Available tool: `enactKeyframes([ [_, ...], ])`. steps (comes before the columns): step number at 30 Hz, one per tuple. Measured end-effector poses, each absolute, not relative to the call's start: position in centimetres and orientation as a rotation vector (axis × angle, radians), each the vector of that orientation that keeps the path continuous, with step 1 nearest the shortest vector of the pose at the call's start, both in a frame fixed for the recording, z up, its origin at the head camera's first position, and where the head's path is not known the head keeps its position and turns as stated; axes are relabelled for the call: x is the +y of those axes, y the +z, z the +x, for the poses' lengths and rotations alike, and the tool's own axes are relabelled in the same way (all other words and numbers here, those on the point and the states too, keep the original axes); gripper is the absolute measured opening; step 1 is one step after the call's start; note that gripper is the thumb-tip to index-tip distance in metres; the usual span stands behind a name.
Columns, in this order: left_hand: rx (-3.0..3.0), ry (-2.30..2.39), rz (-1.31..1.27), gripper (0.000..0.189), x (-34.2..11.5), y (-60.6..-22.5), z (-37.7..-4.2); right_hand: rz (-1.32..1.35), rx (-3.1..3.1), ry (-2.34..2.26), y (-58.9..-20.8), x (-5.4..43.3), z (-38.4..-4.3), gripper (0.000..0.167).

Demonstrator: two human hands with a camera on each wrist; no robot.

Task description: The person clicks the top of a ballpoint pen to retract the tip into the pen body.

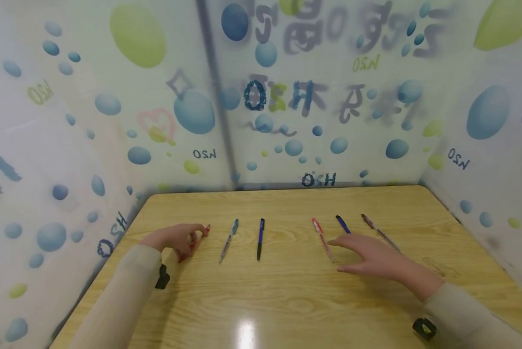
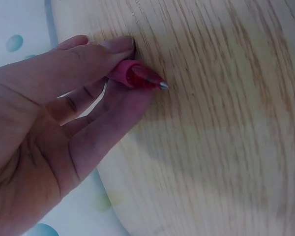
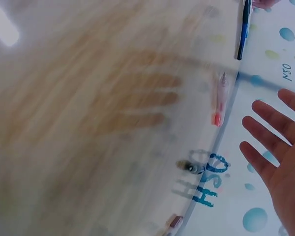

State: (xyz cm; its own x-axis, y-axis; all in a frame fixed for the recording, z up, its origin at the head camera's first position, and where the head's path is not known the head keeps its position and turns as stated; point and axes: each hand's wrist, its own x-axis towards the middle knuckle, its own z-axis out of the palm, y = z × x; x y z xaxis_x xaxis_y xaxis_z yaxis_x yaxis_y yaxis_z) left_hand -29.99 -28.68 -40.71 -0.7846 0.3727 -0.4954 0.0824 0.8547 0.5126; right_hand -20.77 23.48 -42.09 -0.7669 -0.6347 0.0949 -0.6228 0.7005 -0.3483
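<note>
At the table's left side, my left hand [image 1: 178, 238] pinches a red pen [image 2: 142, 77] between thumb and fingers. Its metal tip pokes out past the fingertips in the left wrist view. To the right of that hand lie a clear pen with a teal end [image 1: 229, 241] and a dark blue pen [image 1: 260, 240]. My right hand [image 1: 372, 257] is held over the right side with fingers extended, gripping nothing. Beside its fingertips is a clear pen with a red end [image 1: 322, 240]. A second blue pen [image 1: 343, 224] is partly hidden behind this hand, and a brownish-red pen [image 1: 381, 232] lies beyond it.
The wood-grain table [image 1: 252, 300] is enclosed by pale panels [image 1: 278, 160] printed with blue and green bubbles along its back and sides. Light glares off the table's near part. Small dark devices sit at both wrists.
</note>
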Motion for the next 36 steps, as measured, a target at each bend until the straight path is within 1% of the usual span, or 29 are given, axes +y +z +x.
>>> enactKeyframes([
  [5, 2.421, 0.621, 0.336, 0.065, -28.4, -40.5, -29.8, -1.046, 2.826, -0.612, -41.6, 22.5, -21.3, 0.063],
  [14, 2.467, 0.653, 0.417, 0.063, -27.1, -40.2, -29.6, -1.108, 2.806, -0.653, -41.5, 21.0, -22.4, 0.063],
  [17, 2.459, 0.736, 0.486, 0.062, -26.6, -39.9, -29.4, -1.114, 2.813, -0.673, -41.3, 20.6, -22.6, 0.064],
  [23, 2.434, 0.868, 0.686, 0.059, -25.0, -39.1, -29.2, -1.152, 2.828, -0.782, -40.7, 19.6, -22.8, 0.060],
  [32, 2.434, 0.941, 0.855, 0.056, -22.2, -38.2, -28.5, -1.127, 2.738, -1.060, -40.0, 18.3, -22.9, 0.057],
  [36, 2.429, 0.985, 0.945, 0.056, -20.7, -37.6, -28.2, -1.158, 2.747, -1.133, -39.8, 17.6, -23.1, 0.056],
])
